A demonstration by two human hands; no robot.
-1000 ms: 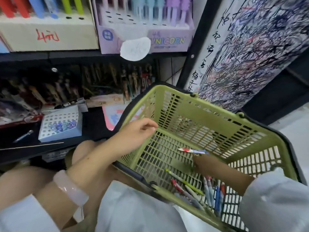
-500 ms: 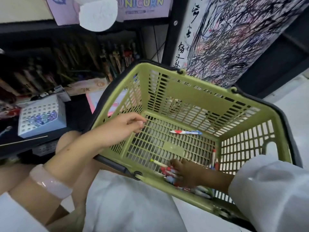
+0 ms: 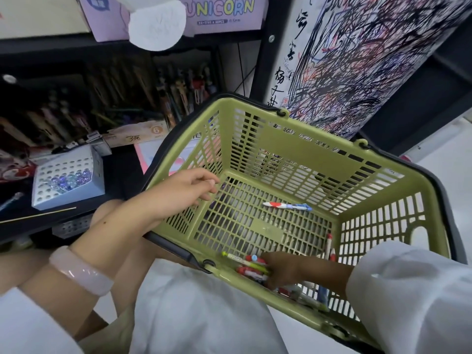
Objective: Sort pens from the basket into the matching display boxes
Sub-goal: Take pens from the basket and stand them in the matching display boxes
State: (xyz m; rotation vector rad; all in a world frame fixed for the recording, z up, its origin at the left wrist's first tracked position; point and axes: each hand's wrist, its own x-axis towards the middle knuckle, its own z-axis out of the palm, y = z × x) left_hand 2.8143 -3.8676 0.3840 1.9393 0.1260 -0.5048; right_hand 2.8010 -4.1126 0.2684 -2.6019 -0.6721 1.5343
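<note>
Gathering pens from the basket point(image 3: 383, 208)

Right hand point(image 3: 283, 273) curls its fingers around clustered pens point(image 3: 251, 267) to lift several together; left hand point(image 3: 184, 190), fingers loosely curled, steadies the rim.

Likely stationery shop, pen display shelves point(image 3: 107, 98), shopping basket point(image 3: 301, 139)

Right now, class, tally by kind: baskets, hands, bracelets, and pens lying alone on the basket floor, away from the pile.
green basket: 1
Hands, the left hand and the right hand: 2
bracelet: 1
lone pen: 1
Total: 5
The pen pile by the right hand is too overlapped to count.
</note>
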